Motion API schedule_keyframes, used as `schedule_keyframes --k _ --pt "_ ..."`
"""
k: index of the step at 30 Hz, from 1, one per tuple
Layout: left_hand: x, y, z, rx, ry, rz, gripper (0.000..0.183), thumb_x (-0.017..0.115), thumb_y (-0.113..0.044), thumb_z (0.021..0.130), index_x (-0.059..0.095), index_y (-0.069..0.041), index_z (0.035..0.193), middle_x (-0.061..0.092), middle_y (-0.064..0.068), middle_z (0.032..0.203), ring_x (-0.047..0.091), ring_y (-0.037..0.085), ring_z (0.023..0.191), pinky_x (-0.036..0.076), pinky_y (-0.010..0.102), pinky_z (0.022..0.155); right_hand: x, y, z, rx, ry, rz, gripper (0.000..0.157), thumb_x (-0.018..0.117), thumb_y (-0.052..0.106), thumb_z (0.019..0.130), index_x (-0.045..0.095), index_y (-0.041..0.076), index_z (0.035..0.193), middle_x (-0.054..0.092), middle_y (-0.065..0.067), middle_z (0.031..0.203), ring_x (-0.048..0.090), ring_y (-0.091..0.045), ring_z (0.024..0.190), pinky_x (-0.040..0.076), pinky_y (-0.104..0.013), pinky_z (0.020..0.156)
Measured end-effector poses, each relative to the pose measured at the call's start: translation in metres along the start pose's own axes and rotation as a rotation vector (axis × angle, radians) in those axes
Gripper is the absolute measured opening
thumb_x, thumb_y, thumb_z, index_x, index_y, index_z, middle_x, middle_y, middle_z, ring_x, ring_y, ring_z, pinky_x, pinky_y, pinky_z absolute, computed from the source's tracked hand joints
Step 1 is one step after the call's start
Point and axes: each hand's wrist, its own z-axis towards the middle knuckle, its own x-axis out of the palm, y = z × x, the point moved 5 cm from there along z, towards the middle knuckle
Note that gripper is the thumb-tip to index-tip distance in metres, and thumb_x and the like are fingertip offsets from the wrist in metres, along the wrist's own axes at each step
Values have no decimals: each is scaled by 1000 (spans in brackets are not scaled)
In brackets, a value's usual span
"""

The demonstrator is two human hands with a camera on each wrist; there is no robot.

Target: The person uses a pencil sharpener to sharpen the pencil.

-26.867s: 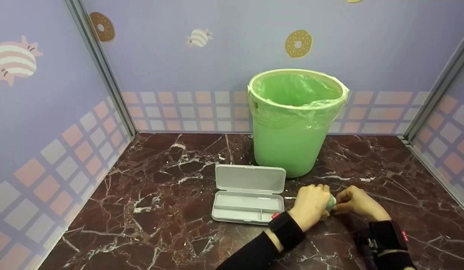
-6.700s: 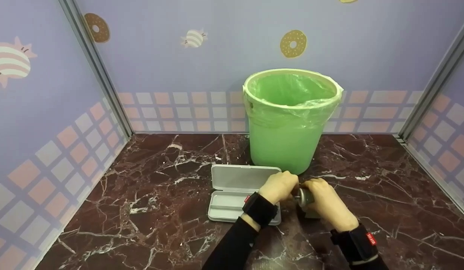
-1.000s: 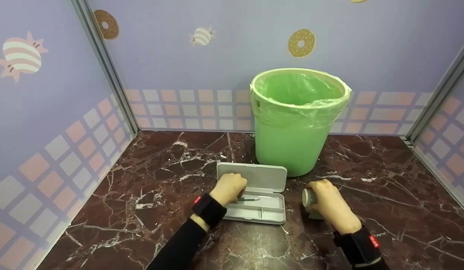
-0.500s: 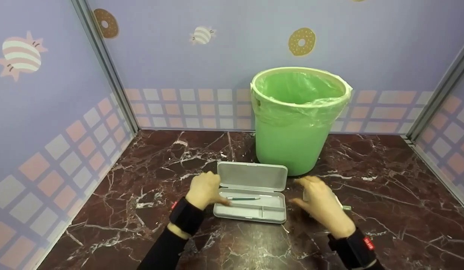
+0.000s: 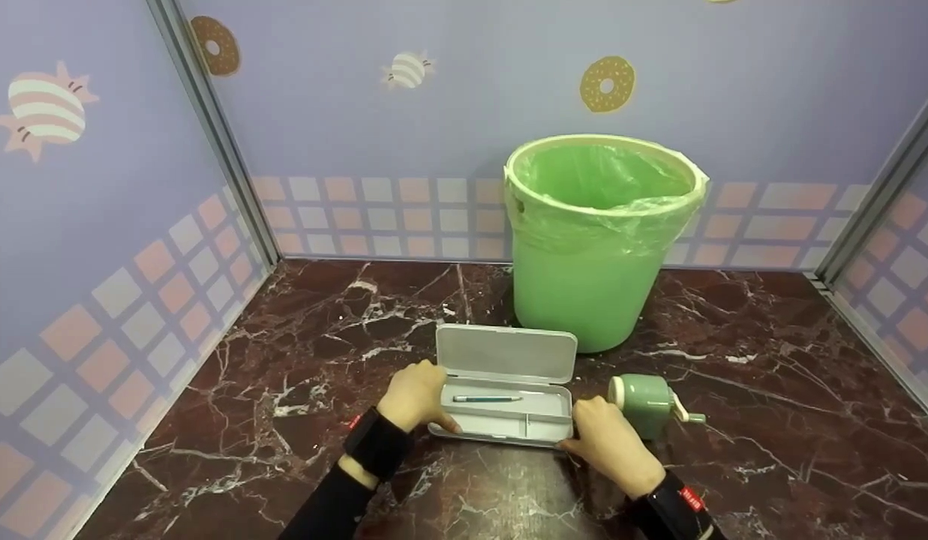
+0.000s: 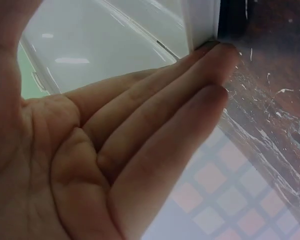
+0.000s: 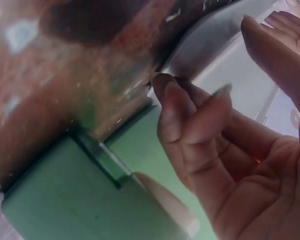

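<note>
A pale grey pencil case (image 5: 506, 354) lies with its lid raised on the dark marbled table. In its long rear compartment rests a teal pencil (image 5: 488, 399), tip to the right. My left hand (image 5: 412, 396) is at the case's left end, its fingers extended along the side in the left wrist view and the thumb at the front corner. At the right end is my right hand (image 5: 612, 444); the right wrist view shows its fingers loosely bent and thumb stretched out beside the case. Just right of that hand stands a green crank pencil sharpener (image 5: 647, 403).
Behind the case stands a tall green bin (image 5: 584, 289) with a clear liner folded over its rim. The sharpener's crank handle (image 5: 689, 414) sticks out to the right. Patterned panels (image 5: 373, 135) enclose the table at the back and both sides.
Earlier, both hands worked at the sharpener. The left hand then laid the pencil in the case and let go. The right hand has left the sharpener for the case's right end.
</note>
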Motion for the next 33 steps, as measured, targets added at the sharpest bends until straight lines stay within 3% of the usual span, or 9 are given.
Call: schedule_keyframes --k 5,12,16,19,22,24,26,29,33 --pt "-5 5 -4 -26 28 33 60 97 -40 46 66 -2 80 69 17 89 68 37 85 56 50 74 3 9 0 -52 -16 -2 32 90 14 61 61 4 69 64 -11 69 65 -32 65 53 -46 61" --pt "-7 13 -13 -69 31 55 64 98 -40 44 68 0 84 70 18 91 68 39 86 57 50 75 2 21 -3 -133 -21 11 27 86 15 67 59 9 68 65 -7 69 64 -27 64 53 -41 60" --pt "-11 8 -21 -85 13 98 62 97 -42 45 68 -1 81 70 16 89 69 36 84 57 48 72 -15 23 -1 -108 -80 -38 24 84 9 68 61 8 68 64 -6 68 62 -24 63 53 -39 59" --pt "-19 -5 -27 -73 -15 149 59 94 -47 49 66 -4 76 69 13 83 68 33 78 57 46 67 -36 18 3 -65 -162 -55 22 85 6 67 65 4 76 65 -8 74 60 -23 71 55 -37 65" --pt "-27 -25 -29 0 -65 142 56 91 -52 56 65 -6 75 67 11 77 67 30 72 56 43 62 -54 3 6 -41 -224 -58 37 89 8 62 69 0 92 68 -13 88 60 -26 85 56 -39 78" --pt "-28 -40 -28 85 -92 79 57 87 -50 63 69 -4 90 71 12 85 69 29 75 58 40 65 -62 -11 7 -31 -226 -60 51 92 13 59 68 -2 102 68 -17 98 60 -31 95 54 -44 86" --pt "-27 -57 -25 175 -114 7 64 85 -45 70 67 0 111 73 15 101 71 29 86 60 38 74 -67 -25 6 -20 -191 -57 66 94 16 55 66 -3 112 67 -21 109 59 -37 104 51 -51 93" --pt "-18 -79 -17 280 -121 -70 78 80 -37 78 51 2 138 64 18 129 69 28 109 56 33 92 -68 -44 3 -6 -111 -47 83 96 18 49 62 -4 121 63 -25 117 57 -43 111 47 -57 97" --pt "-5 -103 -7 350 -133 -89 77 76 -35 82 46 1 142 58 18 137 63 27 121 50 33 102 -66 -61 0 -16 -42 -24 89 96 11 44 59 -8 123 63 -27 118 57 -46 112 47 -57 98"
